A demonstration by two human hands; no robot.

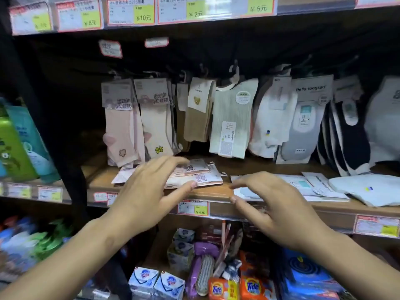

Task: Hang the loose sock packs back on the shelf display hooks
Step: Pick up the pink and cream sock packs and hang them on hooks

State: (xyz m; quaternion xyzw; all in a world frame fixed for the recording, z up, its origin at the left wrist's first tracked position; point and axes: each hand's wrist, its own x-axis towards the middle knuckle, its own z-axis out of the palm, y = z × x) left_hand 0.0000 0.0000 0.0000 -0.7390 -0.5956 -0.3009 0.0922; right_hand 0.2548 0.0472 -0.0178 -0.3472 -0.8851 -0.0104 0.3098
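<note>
Two sock packs [194,176] beyond left hand [149,191]

Single head view, close in, facing forward and slightly down at shelf [216,191]; socks [229,118] at 12 o'clock, both forearms entering from 6.

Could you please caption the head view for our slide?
Open left hand and right hand reach toward loose sock packs lying below hanging socks.
</note>
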